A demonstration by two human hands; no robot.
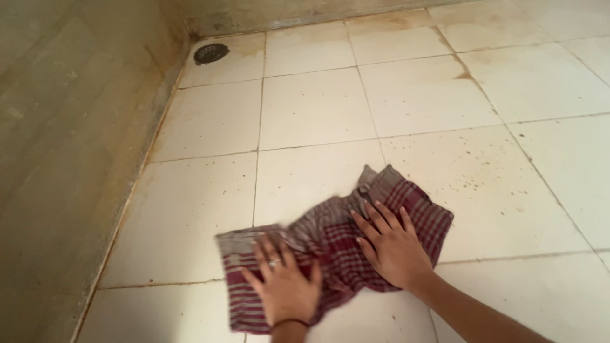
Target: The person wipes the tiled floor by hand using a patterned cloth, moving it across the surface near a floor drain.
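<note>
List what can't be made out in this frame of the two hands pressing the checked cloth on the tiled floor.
Head view only:
- Floor under the cloth: hidden by the cloth and both hands.
- Left hand: wrist cut off by the bottom edge; its ring too small to read.
- Right hand: palm faces down, contact unseen.
- Cloth's left end: motion-blurred.
- Drain: too small for detail.
- Dark specks on the tile: kind unclear.

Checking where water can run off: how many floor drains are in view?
1: a round dark drain in the far left corner by the wall. The checked cloth could hide another.
</note>
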